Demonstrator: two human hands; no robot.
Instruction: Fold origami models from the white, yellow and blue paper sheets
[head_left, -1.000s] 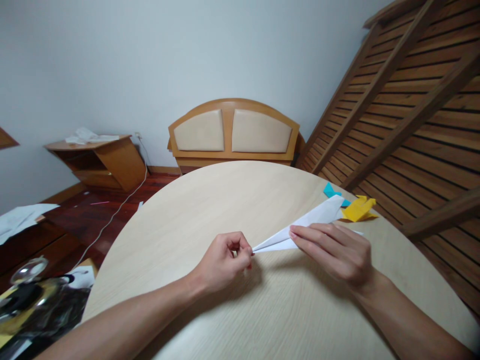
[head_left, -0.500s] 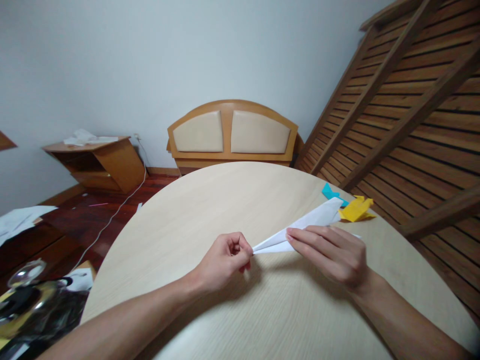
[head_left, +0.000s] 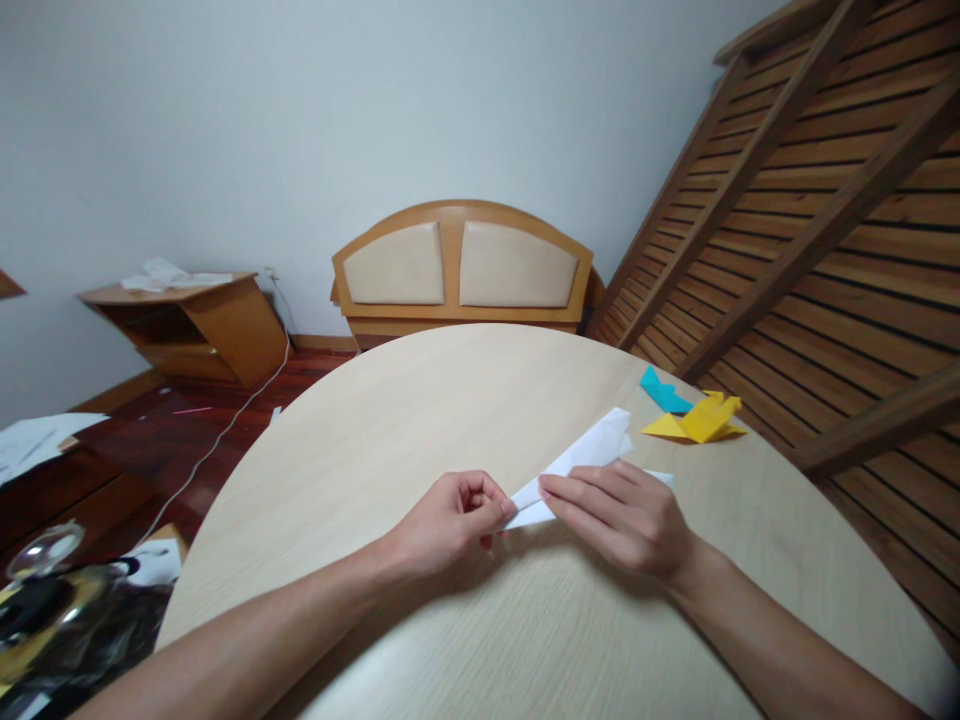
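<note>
A folded sheet of white paper (head_left: 589,448) is held low over the round table, its narrow end toward the left and its wider end up to the right. My left hand (head_left: 454,520) pinches the narrow tip between thumb and fingers. Closed over the middle of the paper is my right hand (head_left: 619,515), fingers along its upper side and the thumb hidden. Part of the paper lies out of sight behind that hand. Beyond it rest a yellow origami bird (head_left: 701,418) and a blue folded paper piece (head_left: 664,390).
The round pale wooden table (head_left: 420,400) fills the front. A headboard (head_left: 461,260) stands behind it, and a slatted wooden panel (head_left: 825,250) leans at the right. At the left are a low cabinet (head_left: 240,330), a white cord (head_left: 232,425) and a clutter of items near the floor.
The white paper's far end has drawn back left, away from the yellow bird, and the paper looks shorter. My right hand has shifted left, closer to my left hand, which keeps its pinch.
</note>
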